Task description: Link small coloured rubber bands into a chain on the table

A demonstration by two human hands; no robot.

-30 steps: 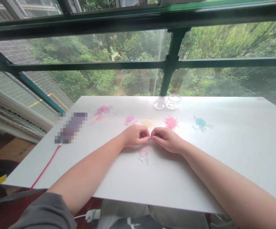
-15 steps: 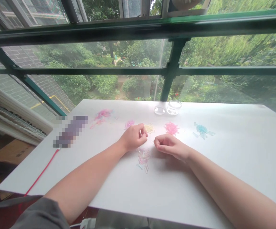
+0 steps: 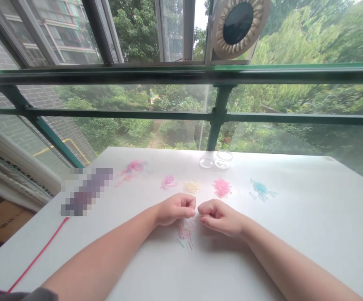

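On the white table (image 3: 310, 217) my left hand (image 3: 175, 207) and my right hand (image 3: 219, 216) rest side by side, fingers curled in, fingertips a small gap apart. Whether either pinches a clip is too small to tell. Just below and between them lies a loose mixed pile of pale coloured paper clips (image 3: 185, 232). Beyond the hands sit separate piles: a magenta one (image 3: 131, 168) at far left, a purple-pink one (image 3: 168, 182), a yellow one (image 3: 192, 187), a pink one (image 3: 221, 188) and a teal one (image 3: 261, 189).
A small clear round container (image 3: 223, 159) and its lid (image 3: 205, 162) stand at the table's far edge. A blurred dark object (image 3: 85, 192) lies at left with a red cord (image 3: 37, 256) running off it. A green window rail (image 3: 181, 75) and glass close the far side.
My left hand reached out toward the yellow pile, then came back beside my right hand. The view has tilted upward, showing more of the window.
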